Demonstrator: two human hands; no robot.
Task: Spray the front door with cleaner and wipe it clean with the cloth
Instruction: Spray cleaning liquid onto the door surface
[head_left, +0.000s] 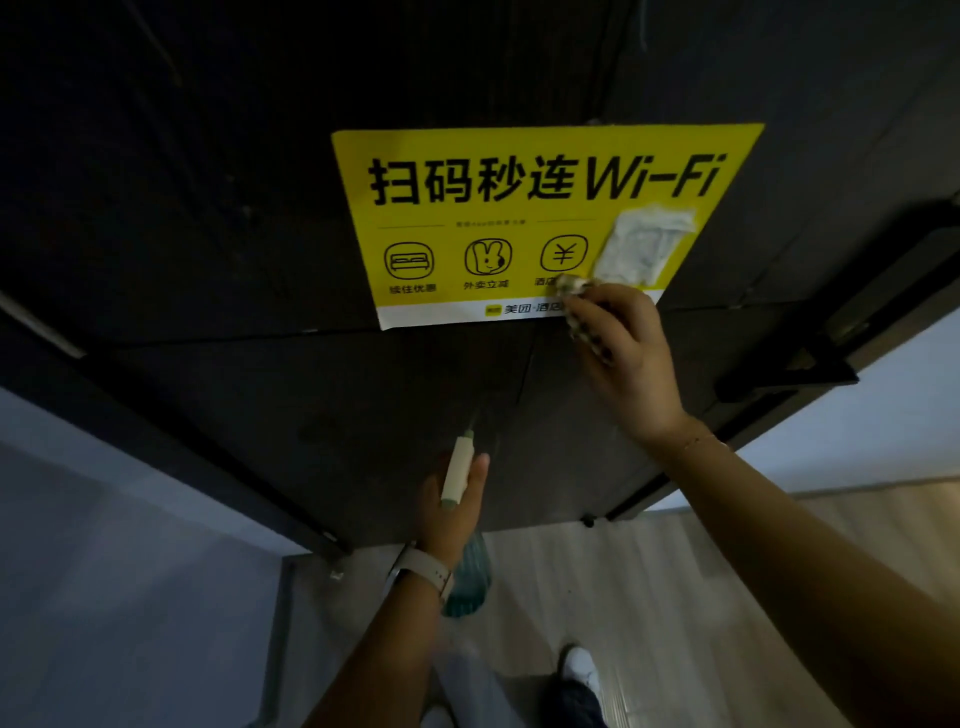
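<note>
Right hand (621, 353) fingers pinch crumpled cloth (641, 244); left hand (449, 512) grips spray bottle (460, 467).

Dim light — pale walls (130, 545), light wood-grain floor (649, 587)

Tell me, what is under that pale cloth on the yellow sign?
The crumpled pale cloth, held by the right hand, covers the lower right part of the yellow Wi-Fi sign on the dark door. Whatever is printed beneath is hidden.
</note>
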